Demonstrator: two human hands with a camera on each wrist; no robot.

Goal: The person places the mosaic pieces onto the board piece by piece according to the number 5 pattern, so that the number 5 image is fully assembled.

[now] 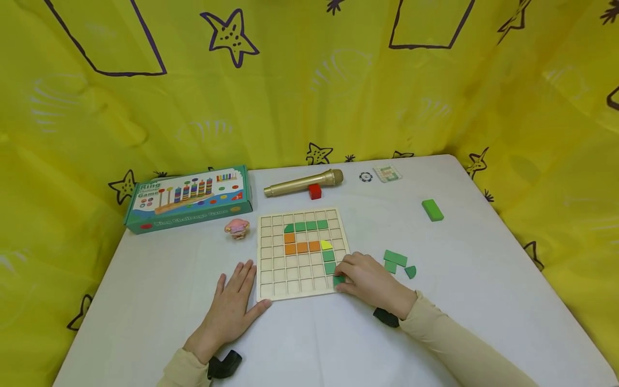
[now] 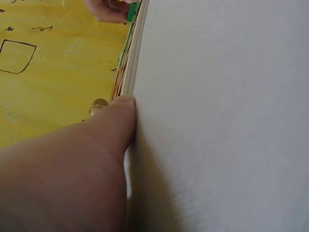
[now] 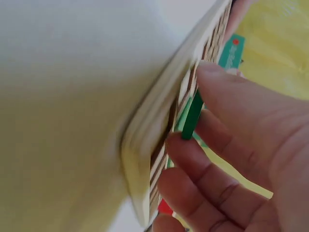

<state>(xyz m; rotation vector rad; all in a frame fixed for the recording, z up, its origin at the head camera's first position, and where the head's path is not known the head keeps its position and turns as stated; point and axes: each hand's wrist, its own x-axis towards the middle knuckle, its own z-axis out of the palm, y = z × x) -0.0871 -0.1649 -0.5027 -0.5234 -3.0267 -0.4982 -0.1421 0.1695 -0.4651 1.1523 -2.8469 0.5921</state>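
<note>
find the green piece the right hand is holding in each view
Head: green piece below centre, slightly right, at the grid board's near right corner.
Left wrist: top edge, left of centre.
Right wrist: just right of centre, between thumb and fingers.
Shared landmark: the grid board.

Green-edged rectangular cardboard box (image 1: pixel 188 199), nine o'clock in head view: front side reads "Ring Challenge Game"; top shows "Ring", "Game", "3+".

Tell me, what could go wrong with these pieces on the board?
The right hand pinches a green piece near one corner of the board; it might slip or land crooked. That hand could nudge the placed green squares nearby. The left hand's thumb touches the board's edge, so a push might slide it.
</note>
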